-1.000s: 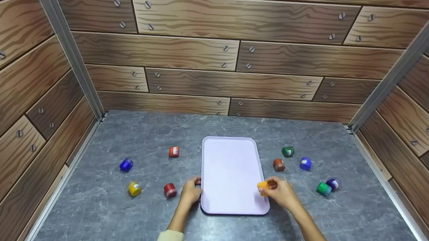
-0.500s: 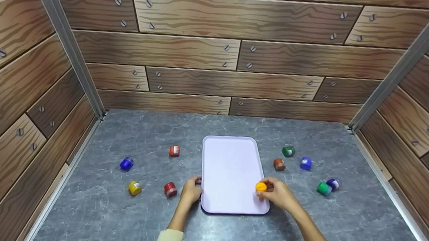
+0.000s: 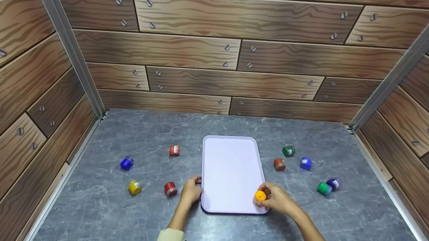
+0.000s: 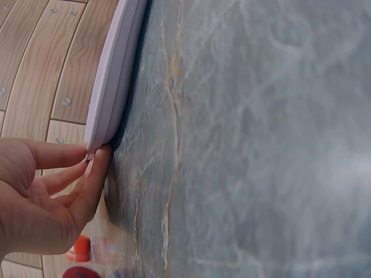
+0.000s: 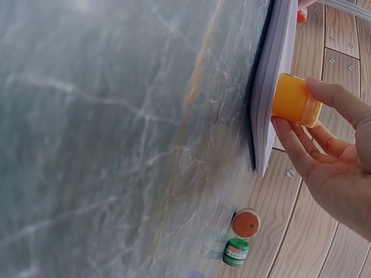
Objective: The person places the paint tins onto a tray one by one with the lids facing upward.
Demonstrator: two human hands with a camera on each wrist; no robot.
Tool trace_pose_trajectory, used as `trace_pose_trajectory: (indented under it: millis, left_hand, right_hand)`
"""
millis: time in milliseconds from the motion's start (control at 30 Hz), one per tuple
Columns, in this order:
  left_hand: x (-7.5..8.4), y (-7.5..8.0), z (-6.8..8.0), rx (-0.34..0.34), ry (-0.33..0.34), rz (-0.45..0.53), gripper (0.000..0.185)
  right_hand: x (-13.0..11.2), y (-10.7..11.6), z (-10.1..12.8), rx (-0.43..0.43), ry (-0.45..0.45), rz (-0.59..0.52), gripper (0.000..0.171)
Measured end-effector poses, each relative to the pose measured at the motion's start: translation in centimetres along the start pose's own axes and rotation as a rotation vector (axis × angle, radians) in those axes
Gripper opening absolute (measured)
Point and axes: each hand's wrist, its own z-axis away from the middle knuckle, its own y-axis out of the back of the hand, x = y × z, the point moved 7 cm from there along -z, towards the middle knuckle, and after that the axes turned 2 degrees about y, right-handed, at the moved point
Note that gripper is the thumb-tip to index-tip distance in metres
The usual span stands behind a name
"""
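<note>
A pale lilac tray lies on the grey marbled table. At its left edge, my left hand pinches the rim between thumb and fingers, as the left wrist view shows at the tray's corner. My right hand holds a small orange paint jar upright over the tray's near right corner. In the right wrist view, the thumb and fingers grip the orange jar on both sides, its base right at the tray surface.
Left of the tray lie a dark red jar, an orange-red jar, a yellow jar and a blue jar. On the right are a brown jar, a dark green jar and several others. Wood-patterned walls enclose the table.
My right hand has turned the orange jar from tilted to upright and moved it toward the tray's near right corner. The left hand stays at the rim.
</note>
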Motion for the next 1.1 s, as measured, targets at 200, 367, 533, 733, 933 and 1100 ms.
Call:
trace_pose_trajectory:
  millis: [200,367,533,733,933,1100]
  left_hand:
    - [-0.01,-0.03,0.03,0.001,-0.009,-0.008,0.049]
    - [-0.05,0.01,-0.03,0.012,-0.021,-0.011,0.049]
    - [-0.06,0.12,-0.04,0.023,-0.029,-0.023,0.049]
    - [-0.06,0.14,-0.12,0.020,-0.030,-0.040,0.050]
    - [-0.14,0.08,-0.14,0.019,-0.019,-0.037,0.049]
    - [-0.12,0.05,-0.05,0.017,-0.011,-0.017,0.048]
  right_hand:
    - [0.25,-0.51,0.21,-0.036,0.011,0.004,0.031]
    - [0.43,-0.80,0.39,-0.050,0.013,-0.020,0.030]
    - [0.32,-0.78,0.49,-0.043,0.028,-0.040,0.031]
    - [0.38,-0.87,0.59,-0.046,0.022,-0.039,0.032]
    - [0.24,-0.77,0.70,-0.059,0.027,-0.029,0.034]
    - [0.18,-0.36,0.67,-0.067,0.001,-0.036,0.037]
